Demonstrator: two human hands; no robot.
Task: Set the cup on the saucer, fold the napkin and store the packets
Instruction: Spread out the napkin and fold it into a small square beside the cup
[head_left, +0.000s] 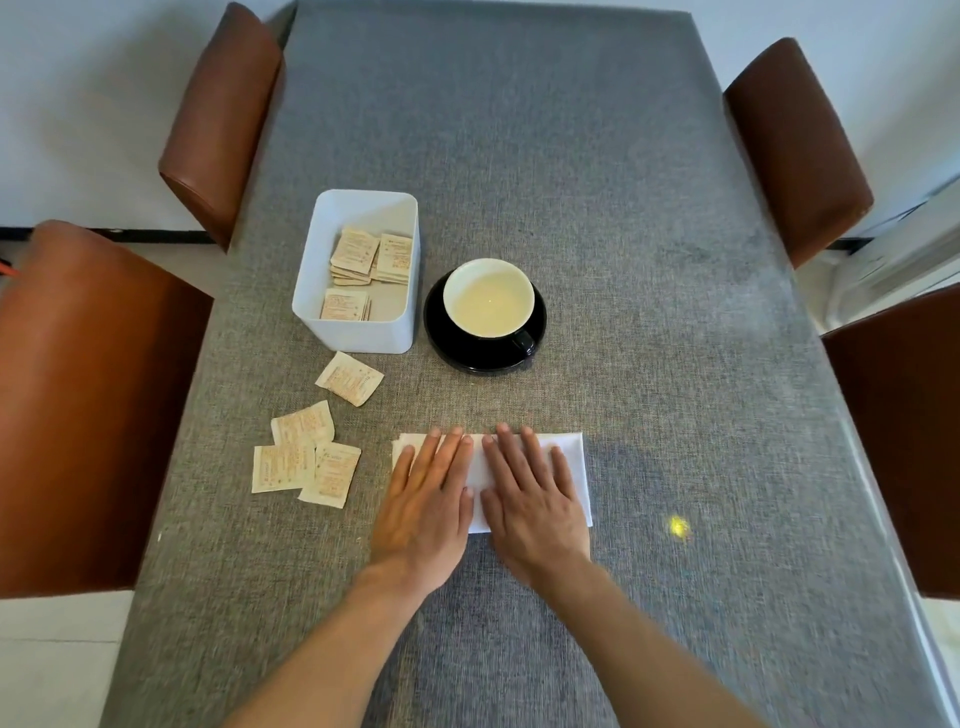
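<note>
My left hand (423, 499) and right hand (535, 493) lie flat, fingers straight, pressing the white napkin (571, 462) near the counter's (623, 208) front edge. It is soft, thin and light. I think pinching its corners works best.

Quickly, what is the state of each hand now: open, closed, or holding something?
Left hand: open, flat, pressing on the napkin.
Right hand: open, flat, pressing on the napkin too.
</note>
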